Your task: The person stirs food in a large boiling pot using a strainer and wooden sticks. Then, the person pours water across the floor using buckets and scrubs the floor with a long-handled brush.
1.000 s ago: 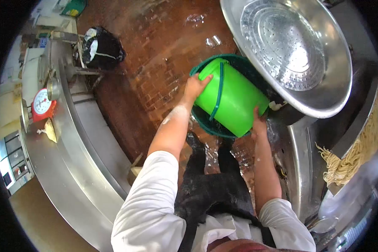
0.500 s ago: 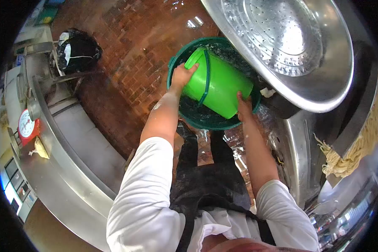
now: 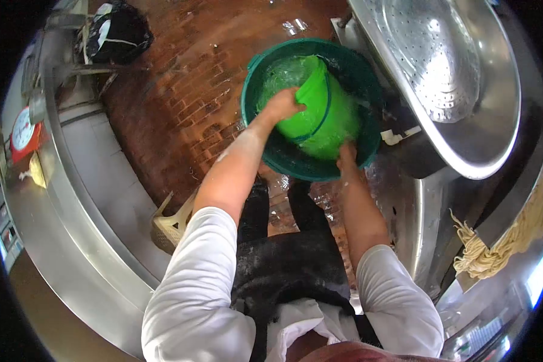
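Note:
A bright green bucket [image 3: 329,114] with a dark green handle lies tilted inside a large dark green tub [image 3: 271,158] that holds water. Gripping the bucket's rim on its left side is my left hand [image 3: 283,104]. My right hand [image 3: 347,155] is at the bucket's base, on the near right, its fingers partly hidden behind it. Water [image 3: 283,72] is churned up by the bucket's mouth, and the bucket's lower part is blurred by motion.
A large steel basin with a perforated bottom [image 3: 464,136] stands at the upper right. Noodles [image 3: 485,250] hang at the right edge. On the left are a steel counter [image 3: 72,229], a red scale [image 3: 25,134] and a black bag [image 3: 123,36]. The brick floor [image 3: 187,90] looks wet.
The bucket has gone lower into the tub and turned, its mouth now at the churning water. Both hands stay on it. The view has shifted a little.

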`<state>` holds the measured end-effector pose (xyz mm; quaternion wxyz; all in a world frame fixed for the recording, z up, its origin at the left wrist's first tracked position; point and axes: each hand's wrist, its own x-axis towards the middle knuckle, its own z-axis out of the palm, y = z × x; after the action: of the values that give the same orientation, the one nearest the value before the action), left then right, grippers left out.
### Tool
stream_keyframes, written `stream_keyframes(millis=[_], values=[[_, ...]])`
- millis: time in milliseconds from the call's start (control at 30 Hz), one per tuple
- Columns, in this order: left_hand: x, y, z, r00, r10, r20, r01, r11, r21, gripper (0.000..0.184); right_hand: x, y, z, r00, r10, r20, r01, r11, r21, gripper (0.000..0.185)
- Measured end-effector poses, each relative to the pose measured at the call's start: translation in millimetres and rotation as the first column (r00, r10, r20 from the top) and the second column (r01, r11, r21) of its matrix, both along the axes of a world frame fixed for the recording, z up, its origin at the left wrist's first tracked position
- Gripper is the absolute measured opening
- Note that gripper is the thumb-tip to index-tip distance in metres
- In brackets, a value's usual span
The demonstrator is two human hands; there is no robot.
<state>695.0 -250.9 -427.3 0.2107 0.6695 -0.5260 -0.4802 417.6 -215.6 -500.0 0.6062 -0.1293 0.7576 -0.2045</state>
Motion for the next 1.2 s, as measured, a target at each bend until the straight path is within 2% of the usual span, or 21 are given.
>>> stream_keyframes(millis=[67, 133, 200, 267, 367, 400, 533, 733, 800, 867, 900, 967, 1067, 1200], values=[[-18.0, 2.2, 34.6, 0.989, 0.005, 0.15, 0.004, 0.998, -0.059, 0.049, -7.2, -2.5, 2.5, 0.991, -0.108, 0.078, 0.1, 0.991, 0.093, 0.064], [-34.2, 8.7, 63.0, 0.961, 0.027, 0.274, 0.001, 0.995, -0.102, 0.046, -45.3, 4.6, -53.9, 0.992, -0.015, 0.127, 0.007, 0.998, 0.064, 0.064], [-44.6, 16.9, 110.4, 0.955, 0.007, 0.296, 0.015, 0.997, -0.072, 0.043, -48.3, 13.3, -37.6, 0.974, -0.002, 0.228, -0.008, 0.999, 0.045, 0.064], [-49.1, 22.7, 152.0, 0.944, 0.011, 0.33, 0.028, 0.993, -0.114, 0.039, -15.8, 15.6, 71.7, 0.921, -0.059, 0.385, 0.054, 0.998, 0.024, 0.065], [-47.7, 43.9, 206.9, 0.933, 0.047, 0.357, 0.035, 0.975, -0.219, 0.035, 5.4, 31.6, 159.9, 0.975, 0.044, 0.219, -0.051, 0.998, 0.025, 0.065], [-41.0, 52.3, 234.9, 0.936, 0.057, 0.347, 0.026, 0.973, -0.229, 0.034, 11.4, 38.2, 182.8, 0.971, 0.06, 0.23, -0.062, 0.998, 0.003, 0.065], [-2.2, 91.6, 310.4, 0.936, 0.148, 0.321, -0.027, 0.936, -0.352, 0.029, 44.7, 73.4, 230.4, 0.938, 0.141, 0.317, -0.129, 0.99, -0.06, 0.065], [64.3, 147.7, 386.5, 0.927, 0.115, 0.357, 0.006, 0.947, -0.32, 0.022, 122.0, 140.5, 275.3, 0.831, 0.174, 0.529, -0.146, 0.985, -0.094, 0.068], [93.8, 168.2, 391.7, 0.918, 0.146, 0.37, -0.026, 0.95, -0.311, 0.024, 143.9, 161.2, 267.1, 0.796, 0.154, 0.585, -0.161, 0.986, -0.041, 0.068], [120.8, 190.4, 388.9, 0.895, 0.199, 0.4, -0.074, 0.949, -0.307, 0.025, 174.5, 174.2, 265.2, 0.786, 0.214, 0.58, -0.236, 0.971, -0.039, 0.064], [136.7, 197.4, 385.4, 0.888, 0.167, 0.428, -0.088, 0.976, -0.197, 0.028, 186.0, 181.5, 254.9, 0.776, 0.251, 0.578, -0.279, 0.959, -0.042, 0.063], [169.2, 212.3, 365.3, 0.863, 0.225, 0.453, -0.18, 0.974, -0.139, 0.027, 214.1, 189.5, 237.4, 0.769, 0.293, 0.568, -0.341, 0.94, -0.022, 0.058], [220.5, 241.4, 299.7, 0.826, 0.35, 0.441, -0.328, 0.936, -0.13, 0.027, 248.1, 196.8, 171.0, 0.753, 0.376, 0.54, -0.478, 0.876, 0.056, 0.059], [286.0, 279.2, 208.5, 0.8, 0.449, 0.399, -0.46, 0.885, -0.073, 0.04, 304.4, 203.9, 113.5, 0.762, 0.499, 0.414, -0.573, 0.816, 0.072, 0.064]])
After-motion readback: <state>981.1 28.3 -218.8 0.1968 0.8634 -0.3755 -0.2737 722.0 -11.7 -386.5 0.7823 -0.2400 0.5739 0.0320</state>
